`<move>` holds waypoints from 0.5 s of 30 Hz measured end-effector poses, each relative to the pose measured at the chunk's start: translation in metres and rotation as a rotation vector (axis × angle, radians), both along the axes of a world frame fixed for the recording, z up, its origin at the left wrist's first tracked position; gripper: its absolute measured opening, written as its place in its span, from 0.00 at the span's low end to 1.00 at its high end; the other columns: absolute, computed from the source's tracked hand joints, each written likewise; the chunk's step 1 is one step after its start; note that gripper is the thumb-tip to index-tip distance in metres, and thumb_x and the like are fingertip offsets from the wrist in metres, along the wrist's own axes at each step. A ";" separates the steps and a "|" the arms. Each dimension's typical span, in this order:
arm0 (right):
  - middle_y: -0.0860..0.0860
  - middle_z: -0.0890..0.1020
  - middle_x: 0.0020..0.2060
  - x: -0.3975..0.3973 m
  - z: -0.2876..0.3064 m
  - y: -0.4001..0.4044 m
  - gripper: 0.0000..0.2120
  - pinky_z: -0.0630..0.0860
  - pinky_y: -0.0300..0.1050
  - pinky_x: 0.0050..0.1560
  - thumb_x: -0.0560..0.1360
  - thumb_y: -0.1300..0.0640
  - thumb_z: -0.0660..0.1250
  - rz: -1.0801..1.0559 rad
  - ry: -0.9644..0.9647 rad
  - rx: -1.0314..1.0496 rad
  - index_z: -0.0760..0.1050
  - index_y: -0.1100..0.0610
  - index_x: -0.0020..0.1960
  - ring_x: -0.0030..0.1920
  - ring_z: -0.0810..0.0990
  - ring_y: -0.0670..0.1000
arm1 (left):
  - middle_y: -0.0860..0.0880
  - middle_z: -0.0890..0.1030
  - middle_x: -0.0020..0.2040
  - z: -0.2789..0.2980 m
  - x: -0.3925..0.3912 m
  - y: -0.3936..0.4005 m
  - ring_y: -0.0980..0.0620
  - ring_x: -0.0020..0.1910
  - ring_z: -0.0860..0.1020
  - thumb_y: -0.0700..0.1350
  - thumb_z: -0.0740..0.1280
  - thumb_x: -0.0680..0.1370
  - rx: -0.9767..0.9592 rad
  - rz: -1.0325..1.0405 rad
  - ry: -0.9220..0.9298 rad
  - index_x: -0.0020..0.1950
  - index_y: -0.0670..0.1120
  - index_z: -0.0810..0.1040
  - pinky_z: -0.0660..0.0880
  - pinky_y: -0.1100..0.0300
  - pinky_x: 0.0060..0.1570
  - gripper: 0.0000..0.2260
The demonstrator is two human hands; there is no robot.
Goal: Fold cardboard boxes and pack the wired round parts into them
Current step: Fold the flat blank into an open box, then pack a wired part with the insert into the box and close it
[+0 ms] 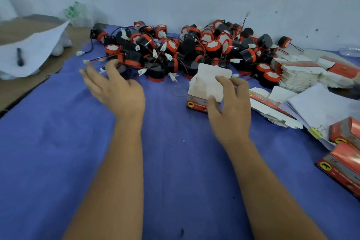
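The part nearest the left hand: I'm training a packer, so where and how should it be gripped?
Judging by its pose, grip the black-and-red round body, not the wire. It stands on end at the pile's near edge, so the open left hand can come from above, fingers either side of its wall.

I see matt blue cloth (58, 142) underneath, a white-lined cardboard box (206, 87), and glossy black-and-red plastic parts (194, 48) heaped at twelve o'clock.
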State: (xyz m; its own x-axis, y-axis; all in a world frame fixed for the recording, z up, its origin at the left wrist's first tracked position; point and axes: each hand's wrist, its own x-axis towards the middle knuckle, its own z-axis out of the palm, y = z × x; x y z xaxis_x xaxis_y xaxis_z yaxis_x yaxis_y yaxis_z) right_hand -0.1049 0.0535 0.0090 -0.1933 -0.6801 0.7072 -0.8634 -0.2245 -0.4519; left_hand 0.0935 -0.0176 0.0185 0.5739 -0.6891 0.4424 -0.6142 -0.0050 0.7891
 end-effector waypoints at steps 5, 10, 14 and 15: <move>0.61 0.75 0.57 0.012 0.005 0.005 0.17 0.71 0.54 0.48 0.71 0.62 0.67 -0.031 0.228 -0.134 0.77 0.61 0.60 0.49 0.74 0.60 | 0.35 0.53 0.78 -0.017 0.017 -0.007 0.33 0.77 0.53 0.36 0.61 0.78 0.249 -0.020 0.007 0.75 0.46 0.65 0.53 0.43 0.74 0.25; 0.61 0.77 0.54 0.021 0.006 0.009 0.15 0.70 0.53 0.46 0.71 0.64 0.67 0.027 0.284 -0.166 0.78 0.61 0.57 0.47 0.75 0.60 | 0.41 0.65 0.70 -0.018 0.013 -0.010 0.39 0.62 0.70 0.34 0.62 0.77 0.131 -0.042 0.085 0.69 0.46 0.73 0.69 0.52 0.54 0.20; 0.60 0.77 0.52 0.024 0.006 0.009 0.15 0.72 0.53 0.44 0.70 0.66 0.68 0.082 0.273 -0.134 0.78 0.63 0.57 0.46 0.75 0.60 | 0.43 0.67 0.69 -0.011 0.005 -0.010 0.44 0.65 0.71 0.32 0.64 0.76 -0.090 -0.083 0.333 0.70 0.47 0.72 0.64 0.71 0.49 0.23; 0.60 0.78 0.52 0.024 0.006 0.009 0.15 0.72 0.53 0.44 0.70 0.67 0.68 0.089 0.264 -0.130 0.78 0.63 0.56 0.46 0.75 0.60 | 0.44 0.67 0.69 -0.007 0.003 -0.010 0.46 0.66 0.71 0.33 0.65 0.76 -0.147 -0.105 0.400 0.72 0.47 0.69 0.63 0.74 0.51 0.25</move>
